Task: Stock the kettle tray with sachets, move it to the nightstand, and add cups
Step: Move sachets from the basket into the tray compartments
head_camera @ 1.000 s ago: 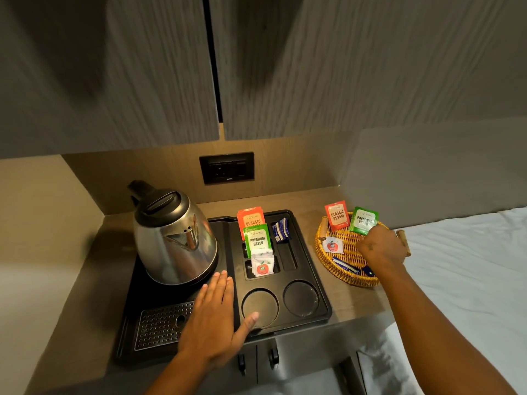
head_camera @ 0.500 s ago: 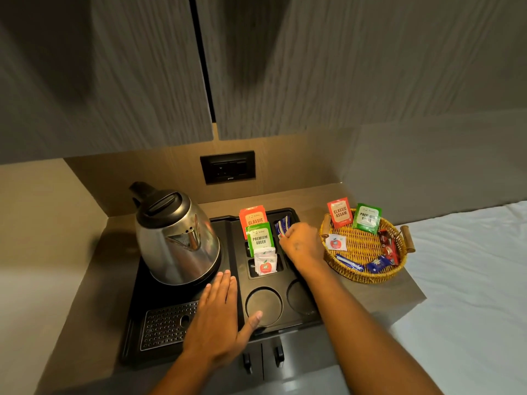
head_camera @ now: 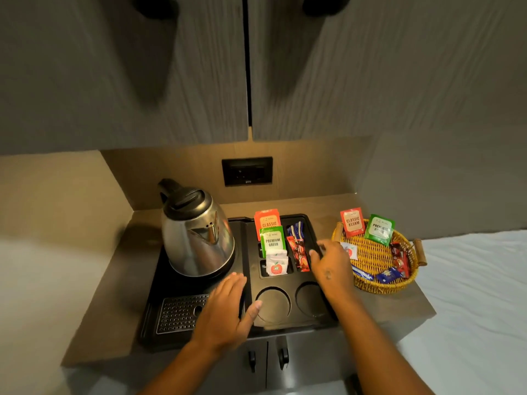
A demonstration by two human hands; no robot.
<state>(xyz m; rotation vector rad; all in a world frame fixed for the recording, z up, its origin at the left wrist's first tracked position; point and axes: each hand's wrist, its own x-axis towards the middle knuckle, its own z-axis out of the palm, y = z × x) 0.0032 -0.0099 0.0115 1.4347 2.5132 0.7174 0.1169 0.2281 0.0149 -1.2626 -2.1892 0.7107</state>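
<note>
The black kettle tray (head_camera: 322, 323) sits on a brown counter with a steel kettle (head_camera: 196, 235) on its left half. Its slots hold an orange Classic sachet (head_camera: 266, 220), a green Premium Green sachet (head_camera: 272, 240), a white sachet (head_camera: 276, 265), blue sticks (head_camera: 295, 230) and red sachets (head_camera: 299, 252). My left hand (head_camera: 225, 309) lies flat on the tray, fingers apart. My right hand (head_camera: 330, 269) hovers open at the tray's right edge, beside the red sachets, holding nothing. Two round cup wells (head_camera: 273, 303) are bare.
A wicker basket (head_camera: 373, 255) right of the tray holds an orange sachet (head_camera: 352, 222), a green sachet (head_camera: 379, 229), red and blue sticks. A wall socket (head_camera: 247, 171) is behind. Cabinet doors hang overhead. A white bed (head_camera: 470, 295) lies to the right.
My right hand went from the basket to the tray's stick slot, left red sachets there, and has now drawn back open. My left hand stayed on the tray.
</note>
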